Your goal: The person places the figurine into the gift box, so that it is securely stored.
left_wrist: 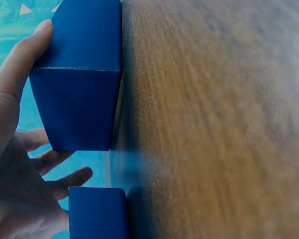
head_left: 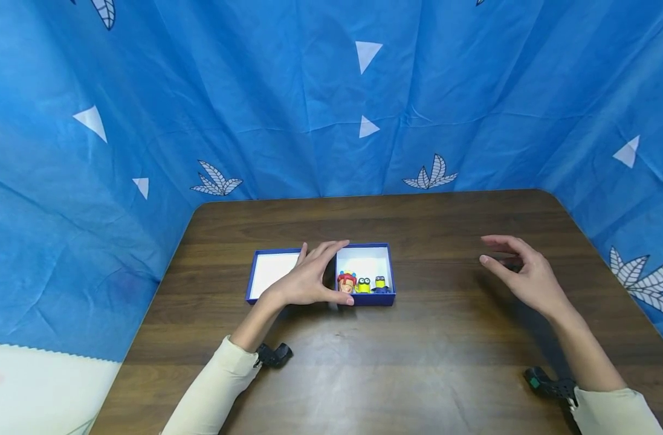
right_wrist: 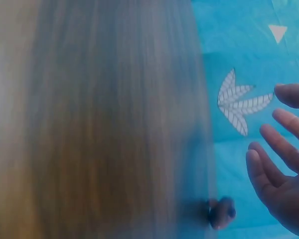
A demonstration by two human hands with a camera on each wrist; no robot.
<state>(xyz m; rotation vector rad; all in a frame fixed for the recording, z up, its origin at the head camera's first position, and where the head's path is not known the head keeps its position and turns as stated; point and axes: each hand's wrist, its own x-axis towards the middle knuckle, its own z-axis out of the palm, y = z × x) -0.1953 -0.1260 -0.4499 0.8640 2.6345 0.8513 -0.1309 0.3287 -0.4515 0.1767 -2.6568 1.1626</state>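
A blue open box (head_left: 366, 299) with a white inside holds several small toy figures. Inside stand a red-topped figure (head_left: 346, 282), a yellow goggled figure (head_left: 363, 286) and another yellow goggled figure (head_left: 381, 284) with a dark lower body. My left hand (head_left: 308, 281) grips the left end of the box, thumb at the front edge and fingers reaching to the back edge. In the left wrist view the thumb lies on the top edge of the blue box (left_wrist: 84, 107). My right hand (head_left: 529, 278) hovers over the table's right side, fingers bent loosely, holding nothing visible.
Left of the box, partly behind my left hand, lies a shallow blue-rimmed tray or lid (head_left: 271, 272), white inside. A small dark reddish object (right_wrist: 222, 213) shows blurred near my right hand. The wooden table (head_left: 418, 362) meets a blue curtain (head_left: 320, 90) at the back and sides.
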